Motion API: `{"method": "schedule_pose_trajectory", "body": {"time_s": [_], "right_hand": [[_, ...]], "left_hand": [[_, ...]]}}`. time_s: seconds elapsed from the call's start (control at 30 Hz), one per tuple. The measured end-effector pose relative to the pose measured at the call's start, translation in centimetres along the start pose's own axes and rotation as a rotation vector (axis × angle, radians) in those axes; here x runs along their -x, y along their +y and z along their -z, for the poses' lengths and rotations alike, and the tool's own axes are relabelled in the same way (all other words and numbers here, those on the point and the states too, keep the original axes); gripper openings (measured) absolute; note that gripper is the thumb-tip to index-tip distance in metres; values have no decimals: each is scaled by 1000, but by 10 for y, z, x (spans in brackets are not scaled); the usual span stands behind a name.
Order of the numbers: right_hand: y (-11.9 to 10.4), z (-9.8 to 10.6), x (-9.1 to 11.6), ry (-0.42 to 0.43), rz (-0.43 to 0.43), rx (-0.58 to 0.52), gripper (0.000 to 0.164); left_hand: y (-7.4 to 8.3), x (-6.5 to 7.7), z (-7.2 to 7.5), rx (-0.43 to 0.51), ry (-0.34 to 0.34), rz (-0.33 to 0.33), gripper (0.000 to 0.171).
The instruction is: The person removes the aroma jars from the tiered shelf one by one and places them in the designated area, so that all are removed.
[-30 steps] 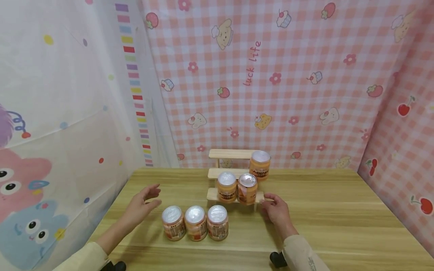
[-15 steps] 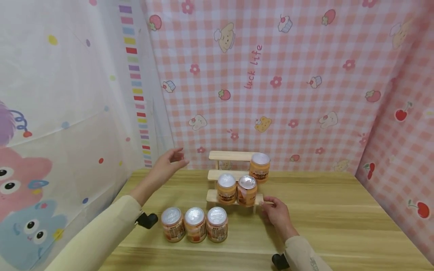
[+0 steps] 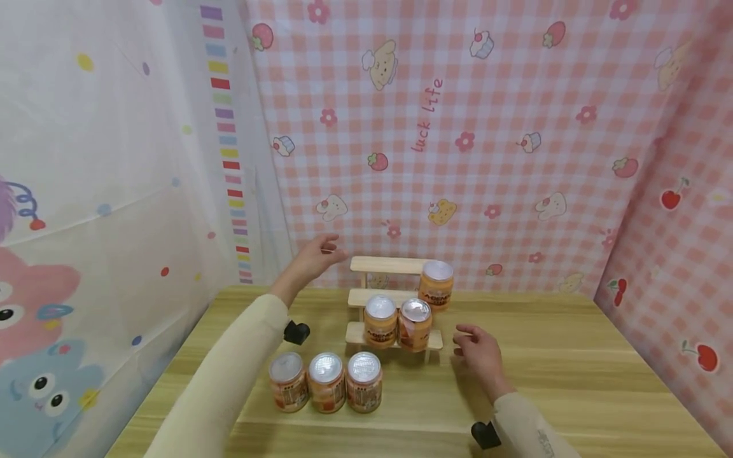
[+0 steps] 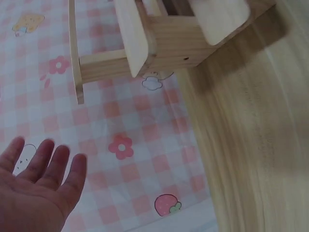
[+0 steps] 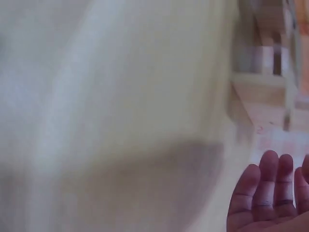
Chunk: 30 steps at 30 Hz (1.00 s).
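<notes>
The right wrist view is dim, blurred.

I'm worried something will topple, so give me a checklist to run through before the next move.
1. Left hand holds nothing: ok, it is raised near the shelf's left side.
2. Right hand holds nothing: ok.
3. Pale wooden three-tier shelf steadied by a hand: not ok, neither hand touches it.
4. Three orange cylindrical cans with silver lids on the shelf upright: ok, two on the lowest tier, one higher.
5. Three similar cans in a row on the wood-grain table upright: ok.
6. All shelf feet seated flat: cannot tell, not all are visible.
</notes>
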State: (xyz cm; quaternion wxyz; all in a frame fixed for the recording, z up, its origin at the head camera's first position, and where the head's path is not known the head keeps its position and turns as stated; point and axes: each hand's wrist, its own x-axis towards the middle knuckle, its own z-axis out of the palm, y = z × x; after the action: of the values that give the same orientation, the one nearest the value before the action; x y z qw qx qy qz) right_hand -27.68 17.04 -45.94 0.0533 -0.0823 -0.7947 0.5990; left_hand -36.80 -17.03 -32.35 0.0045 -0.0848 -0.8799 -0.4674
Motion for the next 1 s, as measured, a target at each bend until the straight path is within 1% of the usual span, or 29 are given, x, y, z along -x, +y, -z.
{"method": "schedule_pose_trajectory", "body": {"time_s": [0.1,0.2,0.33,0.4,0.5,0.6,0.73,0.9,1.0], "right_hand": [[-13,9,-7,53,38,40,35],[-25,17,-16,104,88,40,38],[-41,23,-26,125,145,-11,46],[-49,24,-30,125,169,-22,52],[-60,23,-34,98,202,-23,61],[-68,20,-37,37,208,-15,68],[-72,14,-40,-44,185,-39,76],[-74,5,-41,-84,155,-30,90],[-75,1,-40,-101,157,-8,95]], "left_hand": [[1,-7,-5,-20,-25,19,73],[0,-13,-10,-22,-33,48,74],[-5,-20,-16,-6,-59,72,73],[-8,-23,-19,9,-76,62,71],[-12,-27,-21,32,-89,42,69],[-15,-30,-24,63,-91,36,67],[-19,-32,-29,89,-109,63,68],[-22,-34,-34,104,-112,87,67],[-22,-35,-34,87,-104,96,66]]}}
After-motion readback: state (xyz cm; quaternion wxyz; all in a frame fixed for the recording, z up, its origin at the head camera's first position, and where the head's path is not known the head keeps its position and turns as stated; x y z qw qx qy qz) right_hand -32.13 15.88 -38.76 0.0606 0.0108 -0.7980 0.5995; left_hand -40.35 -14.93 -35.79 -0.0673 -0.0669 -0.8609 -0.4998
